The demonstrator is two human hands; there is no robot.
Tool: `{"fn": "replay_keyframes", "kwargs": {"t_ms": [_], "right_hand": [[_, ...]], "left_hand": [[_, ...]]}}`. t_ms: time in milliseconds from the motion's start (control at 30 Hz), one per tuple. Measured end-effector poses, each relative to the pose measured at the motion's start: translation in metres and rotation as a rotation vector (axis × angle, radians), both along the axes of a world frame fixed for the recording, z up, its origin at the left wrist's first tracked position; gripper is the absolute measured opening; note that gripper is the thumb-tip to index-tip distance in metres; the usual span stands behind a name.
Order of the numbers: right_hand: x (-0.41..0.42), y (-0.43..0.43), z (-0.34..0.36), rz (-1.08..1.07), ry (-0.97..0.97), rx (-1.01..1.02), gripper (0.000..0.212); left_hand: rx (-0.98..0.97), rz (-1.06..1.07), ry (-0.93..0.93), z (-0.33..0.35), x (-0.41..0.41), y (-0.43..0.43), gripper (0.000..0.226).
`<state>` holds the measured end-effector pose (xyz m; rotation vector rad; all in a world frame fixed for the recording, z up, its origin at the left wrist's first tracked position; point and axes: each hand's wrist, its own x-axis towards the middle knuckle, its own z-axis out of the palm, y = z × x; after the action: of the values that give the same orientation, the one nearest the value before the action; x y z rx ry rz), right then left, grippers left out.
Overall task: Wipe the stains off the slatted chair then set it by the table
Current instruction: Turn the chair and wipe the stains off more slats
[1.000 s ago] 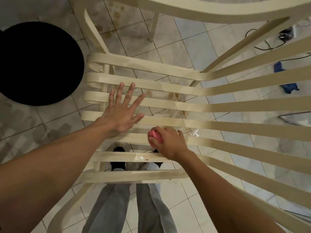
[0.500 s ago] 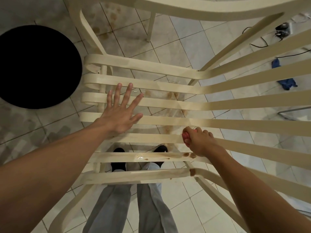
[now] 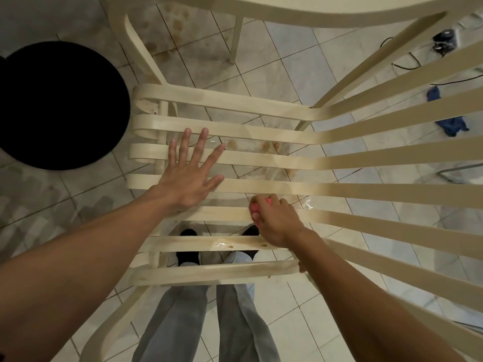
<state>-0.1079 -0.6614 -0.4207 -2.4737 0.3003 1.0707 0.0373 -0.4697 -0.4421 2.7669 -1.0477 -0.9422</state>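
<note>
Open only in narrow gaps between the slats of the chair, down to the tiled floor. Blocked on the left by the flat left hand, mid-seat by the right hand gripping a pink wad. Crowded on the left by a black disc; littered far right with a blue rag and cables.

The cream slatted chair is looking smooth, satin and wet-glossy in patches, while the pale tiled floor is shining with a glazed finish.
</note>
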Motion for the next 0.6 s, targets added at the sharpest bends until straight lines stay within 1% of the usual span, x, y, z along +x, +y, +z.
{"fn": "replay_keyframes", "kwargs": {"t_ms": [233, 367, 433, 533, 567, 600], "right_hand": [[0.02, 0.057, 0.001, 0.05, -0.098, 0.071, 0.034], [0.023, 0.077, -0.002, -0.042, -0.207, 0.167, 0.035], [0.021, 0.074, -0.002, -0.108, -0.225, 0.213, 0.035], [0.016, 0.059, -0.003, -0.094, -0.217, 0.196, 0.035], [0.014, 0.054, -0.003, -0.079, -0.211, 0.179, 0.035], [0.014, 0.051, -0.004, -0.073, -0.206, 0.171, 0.034]], "left_hand": [[-0.035, 0.0, -0.005, -0.003, 0.001, 0.002, 0.069], [-0.115, 0.031, -0.049, -0.004, 0.0, 0.011, 0.066], [-0.177, 0.174, -0.096, -0.003, -0.003, 0.025, 0.065], [-0.264, 0.522, -0.143, 0.0, -0.005, 0.053, 0.069], [-0.293, 0.638, -0.128, -0.003, -0.004, 0.065, 0.071], [-0.326, 0.751, -0.073, -0.008, -0.002, 0.077, 0.076]]}}
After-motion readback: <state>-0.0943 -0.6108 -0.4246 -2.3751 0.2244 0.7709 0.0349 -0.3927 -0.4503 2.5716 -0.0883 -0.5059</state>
